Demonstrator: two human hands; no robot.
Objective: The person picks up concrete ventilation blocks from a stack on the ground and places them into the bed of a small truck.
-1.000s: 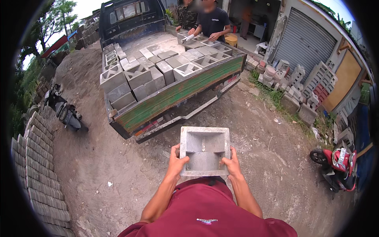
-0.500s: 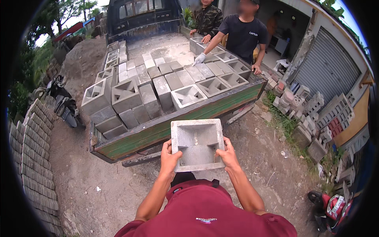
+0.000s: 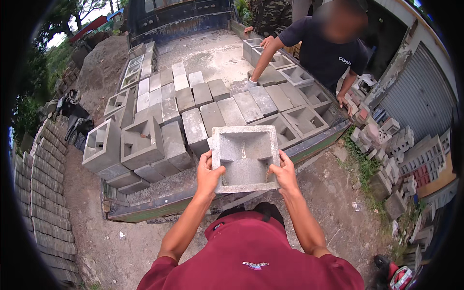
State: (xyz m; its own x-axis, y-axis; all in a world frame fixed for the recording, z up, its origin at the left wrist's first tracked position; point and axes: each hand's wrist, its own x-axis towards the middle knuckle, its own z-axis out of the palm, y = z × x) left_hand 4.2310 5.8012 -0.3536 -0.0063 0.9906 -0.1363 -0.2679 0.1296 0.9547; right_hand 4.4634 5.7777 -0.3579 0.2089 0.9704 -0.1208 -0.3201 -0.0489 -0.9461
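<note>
Dirt gnd point(image 3: 324, 208) by tailgate edge point(image 3: 151, 208); L hand point(image 3: 207, 175), R hand point(image 3: 286, 174) grip blk point(image 3: 244, 171).

Block I hold point(image 3: 245, 166): concrete by look, pale grey, matt; inner walls fairly smooth, grainier along the edges. Loaded blocks point(image 3: 212, 116): same dry, matt concrete, faces flat but gritty. Truck bed point(image 3: 193, 48): dusty, scuffed, dull. Tailgate point(image 3: 157, 211): worn green finish; I cannot tell wood from metal beneath. My shirt point(image 3: 251, 241): maroon cloth, matt. Co-worker's shirt point(image 3: 331, 53): dark matt cloth. Co-worker's glove point(image 3: 252, 83): pale, cloth-like. Shutter point(image 3: 420, 99): ribbed grey metal, low sheen. Ground point(image 3: 111, 246): rough, dusty earth.
</note>
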